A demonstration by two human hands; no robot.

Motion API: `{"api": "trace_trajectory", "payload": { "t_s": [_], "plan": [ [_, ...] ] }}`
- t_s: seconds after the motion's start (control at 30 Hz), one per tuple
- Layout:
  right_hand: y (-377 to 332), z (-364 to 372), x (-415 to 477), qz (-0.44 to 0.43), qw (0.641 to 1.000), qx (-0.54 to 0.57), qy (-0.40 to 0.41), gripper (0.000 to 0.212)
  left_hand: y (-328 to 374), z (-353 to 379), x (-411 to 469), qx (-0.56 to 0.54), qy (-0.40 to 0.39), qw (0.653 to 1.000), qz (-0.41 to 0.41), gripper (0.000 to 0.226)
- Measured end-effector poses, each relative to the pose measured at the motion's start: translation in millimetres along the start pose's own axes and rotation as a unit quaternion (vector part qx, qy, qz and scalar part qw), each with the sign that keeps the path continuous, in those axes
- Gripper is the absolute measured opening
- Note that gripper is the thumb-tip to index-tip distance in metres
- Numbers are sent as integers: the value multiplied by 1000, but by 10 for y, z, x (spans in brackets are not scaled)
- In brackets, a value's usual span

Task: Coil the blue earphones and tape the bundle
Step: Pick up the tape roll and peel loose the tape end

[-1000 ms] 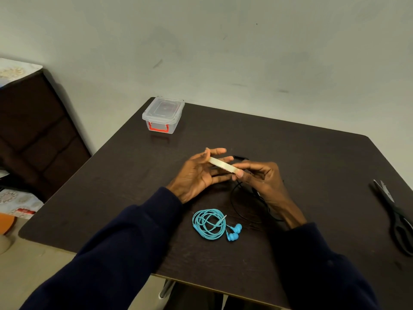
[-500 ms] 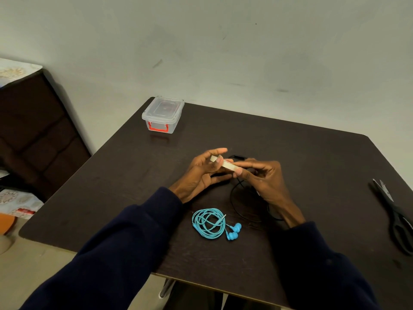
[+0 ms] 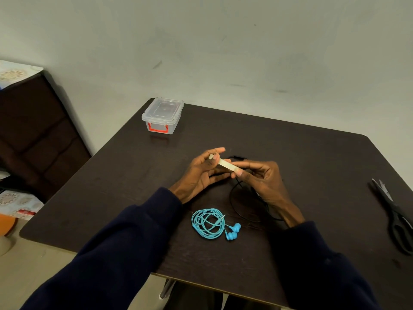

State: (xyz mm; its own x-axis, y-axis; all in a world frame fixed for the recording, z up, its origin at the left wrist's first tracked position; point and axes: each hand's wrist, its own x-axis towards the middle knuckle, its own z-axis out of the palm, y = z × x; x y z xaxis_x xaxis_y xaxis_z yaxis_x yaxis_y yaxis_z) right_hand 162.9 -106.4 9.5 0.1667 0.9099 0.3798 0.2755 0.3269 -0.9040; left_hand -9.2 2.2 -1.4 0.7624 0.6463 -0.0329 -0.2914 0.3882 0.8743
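Note:
The blue earphones (image 3: 209, 223) lie coiled on the dark table (image 3: 312, 166), near its front edge, with both earbuds at the coil's right side. Above and behind them a pale strip of tape (image 3: 224, 164) is stretched between my hands. My left hand (image 3: 201, 173) pinches the strip's left end between thumb and fingers. My right hand (image 3: 261, 177) pinches its right end. Neither hand touches the blue coil.
A black cable (image 3: 242, 204) loops on the table under my right hand. Black scissors (image 3: 395, 215) lie at the right edge. A clear lidded box with a red clasp (image 3: 162, 115) stands at the back left corner. Dark furniture (image 3: 33, 135) sits left of the table.
Both hands stay in place with the tape. My left thumb has shifted over the strip's left end, and the strip sits slightly lower and more tilted.

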Motion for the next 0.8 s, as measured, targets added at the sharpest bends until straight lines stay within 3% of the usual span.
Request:
{"api": "trace_trajectory", "payload": {
  "t_s": [0.07, 0.2, 0.43, 0.8],
  "plan": [
    [-6, 12, -10, -4, 1000, -26, 17, 23, -25, -2, 3, 60, 18, 998, 24, 50],
    [-31, 50, -20, -19, 999, -39, 22, 22, -63, 16, -15, 165, 45, 983, 69, 66],
    [-11, 20, -10, 1, 999, 12, 35, 17, -40, -7, 17, 31, 6, 999, 11, 57],
    [7, 16, -17, 14, 999, 36, 37, 21, -67, 52, 23, 43, 7, 999, -3, 70]
  ]
}}
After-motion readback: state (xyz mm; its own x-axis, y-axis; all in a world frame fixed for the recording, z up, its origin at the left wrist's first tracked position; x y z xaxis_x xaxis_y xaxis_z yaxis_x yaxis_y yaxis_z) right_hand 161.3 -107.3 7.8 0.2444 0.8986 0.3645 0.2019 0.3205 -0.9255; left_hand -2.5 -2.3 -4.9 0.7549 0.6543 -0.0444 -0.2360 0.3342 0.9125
